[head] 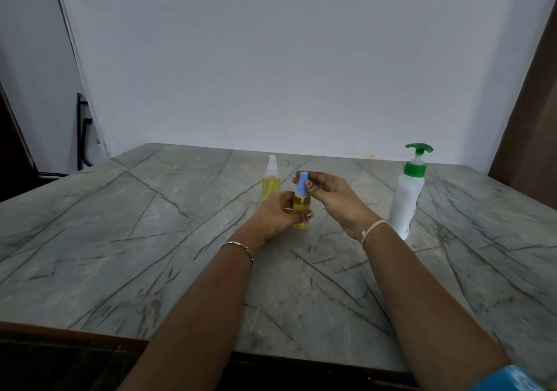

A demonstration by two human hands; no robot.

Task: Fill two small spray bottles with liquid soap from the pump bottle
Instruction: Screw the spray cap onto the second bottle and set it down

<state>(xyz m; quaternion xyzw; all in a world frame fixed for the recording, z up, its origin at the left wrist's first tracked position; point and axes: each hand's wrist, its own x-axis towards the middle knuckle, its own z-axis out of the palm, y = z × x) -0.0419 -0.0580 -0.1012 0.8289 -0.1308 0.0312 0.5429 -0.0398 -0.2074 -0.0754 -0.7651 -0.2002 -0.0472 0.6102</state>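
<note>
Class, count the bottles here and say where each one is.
3. The blue-capped spray bottle is gripped by the left hand, cap pinched by the right hand; the clear-capped spray bottle stands just behind it; the pump bottle stands to the right. No others visible.

Blue-capped bottle [302, 202] — partly behind left hand [272, 215]

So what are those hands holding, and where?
A small spray bottle of yellow liquid: the left hand grips its body, the right hand pinches its blue top.

Veined matt stone table [150, 240]; glossy plastic pump bottle [405, 200].
</note>
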